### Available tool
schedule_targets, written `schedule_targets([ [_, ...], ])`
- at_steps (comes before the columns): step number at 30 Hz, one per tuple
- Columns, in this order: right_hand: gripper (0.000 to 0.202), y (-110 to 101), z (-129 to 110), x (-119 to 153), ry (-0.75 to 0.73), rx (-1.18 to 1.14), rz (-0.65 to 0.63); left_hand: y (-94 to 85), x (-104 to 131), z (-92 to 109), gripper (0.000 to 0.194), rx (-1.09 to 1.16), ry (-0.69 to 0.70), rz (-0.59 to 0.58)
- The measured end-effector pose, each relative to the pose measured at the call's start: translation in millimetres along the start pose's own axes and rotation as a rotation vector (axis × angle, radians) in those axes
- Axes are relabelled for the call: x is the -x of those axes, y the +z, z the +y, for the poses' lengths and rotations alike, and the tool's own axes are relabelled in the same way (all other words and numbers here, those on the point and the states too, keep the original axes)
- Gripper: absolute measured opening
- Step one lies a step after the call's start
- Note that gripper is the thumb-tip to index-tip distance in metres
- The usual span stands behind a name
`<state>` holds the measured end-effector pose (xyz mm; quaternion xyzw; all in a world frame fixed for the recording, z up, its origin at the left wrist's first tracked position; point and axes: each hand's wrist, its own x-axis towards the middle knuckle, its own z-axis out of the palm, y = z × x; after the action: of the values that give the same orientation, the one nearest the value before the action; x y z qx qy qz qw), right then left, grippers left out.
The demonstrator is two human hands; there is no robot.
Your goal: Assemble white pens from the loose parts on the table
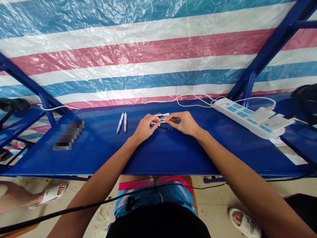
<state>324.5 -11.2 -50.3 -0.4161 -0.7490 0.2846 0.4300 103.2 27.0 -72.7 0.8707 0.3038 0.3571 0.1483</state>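
Slim white piece [162,122] held between two hands, over the middle of the blue table [163,155].
I see the left hand [145,127] and right hand [185,123] each pinching near one end, thumb against fingers, which I judge steadies it for fine handling; its long axis runs side to side, roughly along the table's front edge, but I can't tell which end is the tip. White pens [163,115] lie just beyond, probably for easy reach; two more pens [125,123] sit to the left, side by side, pointing away from me, and farther right is a power strip [241,114].
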Motion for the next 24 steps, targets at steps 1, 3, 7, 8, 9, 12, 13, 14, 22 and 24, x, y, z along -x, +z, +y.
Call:
schedule_targets([
  [1,0.028,0.1,-0.3,-0.1,-0.001,-0.001,-0.001,0.0,0.1,0.3,0.011,-0.001,-0.001,-0.003],
  [3,0.027,0.2,-0.4,-0.2,-0.003,-0.001,-0.001,0.1,0.2,0.7,0.01,-0.002,-0.002,-0.008],
  [7,0.027,0.0,0.1,0.1,0.008,0.006,0.0,0.0,0.1,1.7,0.01,-0.006,0.009,-0.014],
  [8,0.027,0.0,0.3,0.2,0.009,0.009,-0.002,-0.1,0.1,2.0,0.01,-0.01,0.01,-0.016],
  [9,0.026,0.1,0.5,0.4,0.009,0.01,-0.002,-0.3,0.2,2.5,0.01,-0.014,0.012,-0.018],
  [12,0.028,1.4,1.4,0.7,0.003,-0.012,0.001,-0.6,0.2,3.9,0.009,-0.015,0.034,-0.017],
  [13,0.029,2.2,1.8,0.7,0.005,-0.029,-0.001,-0.6,0.2,4.5,0.009,-0.012,0.046,-0.015],
  [14,0.032,3.1,2.1,0.6,0.01,-0.05,-0.004,-0.5,0.1,5.0,0.009,-0.01,0.057,-0.011],
  [22,0.054,9.4,1.2,-0.8,0.044,-0.186,-0.009,1.4,1.1,7.7,0.009,0.017,0.139,0.006],
  [24,0.055,10.1,0.1,-0.9,0.048,-0.199,-0.002,1.2,1.6,7.7,0.01,0.021,0.147,0.018],
])
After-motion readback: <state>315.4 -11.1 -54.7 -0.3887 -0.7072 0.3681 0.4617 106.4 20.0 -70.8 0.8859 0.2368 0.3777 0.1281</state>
